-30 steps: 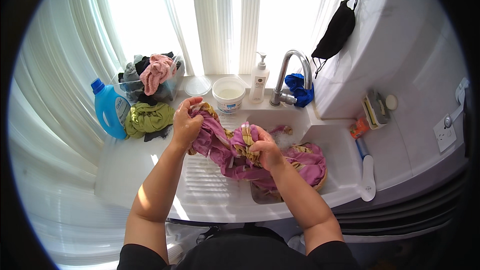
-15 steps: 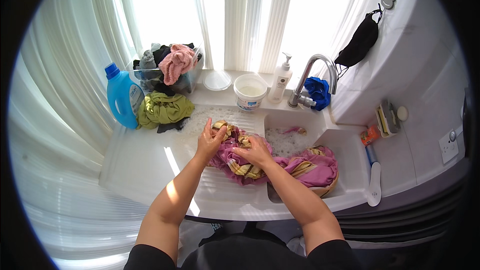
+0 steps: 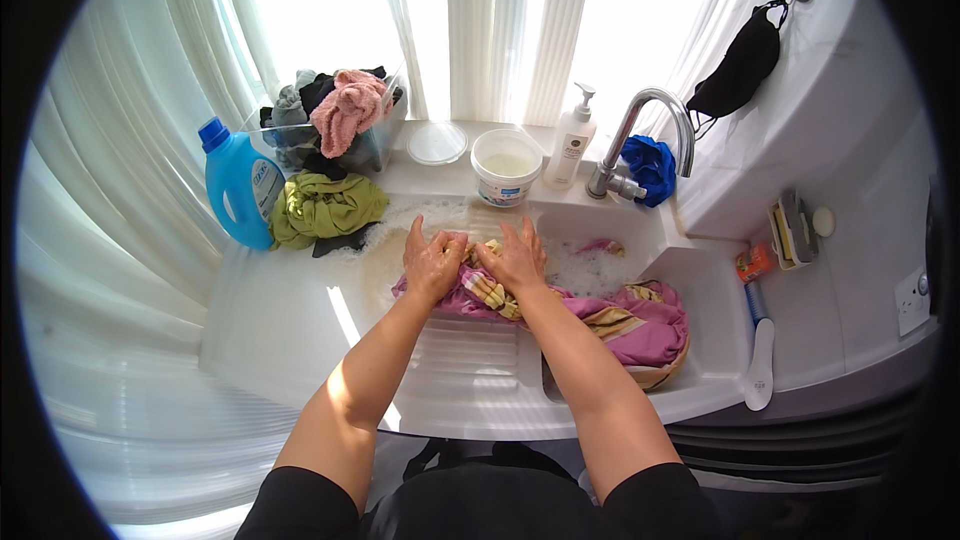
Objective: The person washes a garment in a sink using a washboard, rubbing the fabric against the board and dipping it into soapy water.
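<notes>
A wet pink cloth with yellow and cream patterned parts [image 3: 640, 330] stretches from the ribbed washboard [image 3: 465, 355] over into the sink basin at the right. My left hand [image 3: 432, 262] has its thumb and palm on the cloth's far part, some fingers pointing up. Close beside it, my right hand [image 3: 513, 258] grips the same bunched part, thumb turned inward. Both hands press the fabric against the upper washboard. Suds surround them, and the fabric under the palms is hidden. A small pink end of cloth [image 3: 603, 246] shows in the foamy basin [image 3: 680, 240].
Behind stand a white tub [image 3: 506, 168], a pump bottle [image 3: 570, 145] and a curved tap [image 3: 650, 100]. At left are a blue detergent bottle [image 3: 240, 190], green cloth [image 3: 325, 208] and a clear bin of clothes [image 3: 380, 140]. A white-handled brush [image 3: 760, 365] lies at right.
Both hands have moved away from me up the washboard, pushing the bunched cloth with them. More of the near ribs now shows. The view has shifted slightly.
</notes>
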A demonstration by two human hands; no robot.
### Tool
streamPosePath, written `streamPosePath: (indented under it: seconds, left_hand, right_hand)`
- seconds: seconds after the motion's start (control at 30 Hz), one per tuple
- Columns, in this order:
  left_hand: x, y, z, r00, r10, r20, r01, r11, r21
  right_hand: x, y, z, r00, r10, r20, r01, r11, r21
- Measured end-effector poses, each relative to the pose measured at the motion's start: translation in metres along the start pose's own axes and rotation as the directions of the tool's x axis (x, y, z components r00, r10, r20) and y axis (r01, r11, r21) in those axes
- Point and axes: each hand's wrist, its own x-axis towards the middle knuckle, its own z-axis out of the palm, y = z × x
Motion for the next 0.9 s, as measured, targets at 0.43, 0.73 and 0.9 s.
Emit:
streamPosePath:
  seconds: [0.43,0.73,0.9]
  left_hand:
    - [-0.070,0.032,-0.054,0.983,0.184,0.003,-0.182,0.972,-0.148]
    - [-0.003,0.002,-0.051,0.793,-0.127,0.595,0.037,0.986,0.162]
    - [-0.087,0.044,-0.088,0.958,0.231,0.170,-0.211,0.969,-0.129]
  right_hand:
    - [-0.098,0.003,-0.021,0.693,-0.719,0.046,0.716,0.695,0.071]
    - [-0.040,-0.011,-0.030,0.859,-0.381,0.341,0.314,0.920,0.236]
    - [-0.128,0.010,-0.035,0.616,-0.781,-0.102,0.787,0.604,0.123]
